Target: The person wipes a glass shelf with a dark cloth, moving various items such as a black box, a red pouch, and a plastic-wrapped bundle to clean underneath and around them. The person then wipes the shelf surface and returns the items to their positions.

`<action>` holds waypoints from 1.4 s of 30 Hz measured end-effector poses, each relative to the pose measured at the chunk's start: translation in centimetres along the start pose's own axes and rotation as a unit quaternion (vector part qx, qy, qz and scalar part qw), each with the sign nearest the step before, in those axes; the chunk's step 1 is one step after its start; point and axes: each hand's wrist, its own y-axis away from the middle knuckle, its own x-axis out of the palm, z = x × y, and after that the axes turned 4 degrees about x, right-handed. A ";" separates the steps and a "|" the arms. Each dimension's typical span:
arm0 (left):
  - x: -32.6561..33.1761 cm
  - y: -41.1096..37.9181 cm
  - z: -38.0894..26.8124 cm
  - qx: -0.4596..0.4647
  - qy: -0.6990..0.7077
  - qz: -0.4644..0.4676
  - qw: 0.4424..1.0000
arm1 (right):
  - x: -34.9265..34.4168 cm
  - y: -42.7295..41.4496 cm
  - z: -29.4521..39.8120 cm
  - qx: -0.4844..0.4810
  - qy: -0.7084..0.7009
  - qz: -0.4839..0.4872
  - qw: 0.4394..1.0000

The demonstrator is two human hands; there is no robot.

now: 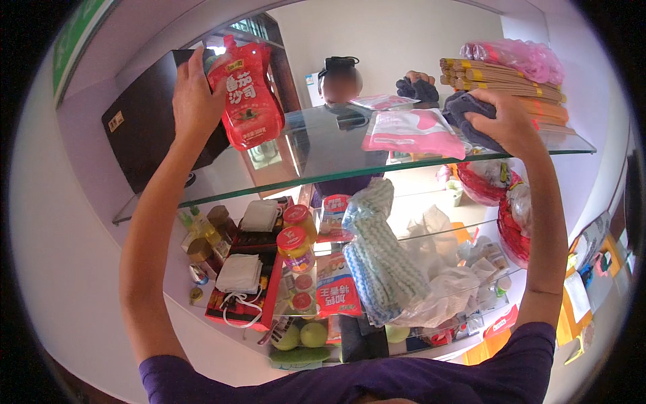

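Note:
My left hand [198,98] is raised at the upper left, its thumb against the edge of a red tomato ketchup pouch [252,98]. The pouch has a red cap and is held nearly upright above the glass shelf [323,151]. In my right hand [504,118] is a bunched dark grey cloth [472,116], at the shelf's right part. Left of the cloth, a pink and white packet [414,132] lies on the glass. Behind the shelf, a mirror [404,30] reflects a person's head, the packet and the hand with the cloth.
A black box [161,121] stands at the shelf's left end. Bundled brown sticks [504,81] and a pink plastic bag [525,60] are stacked right. Below are a red box [242,288], lidded jars [295,247], a red packet [337,288], a knitted item [386,272] and plastic bags [446,293].

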 end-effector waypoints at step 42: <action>-5.0 -1.9 -10.7 -0.265 0.680 0.101 0.676 | 1.6 -1.8 1.9 -0.031 0.043 0.056 0.997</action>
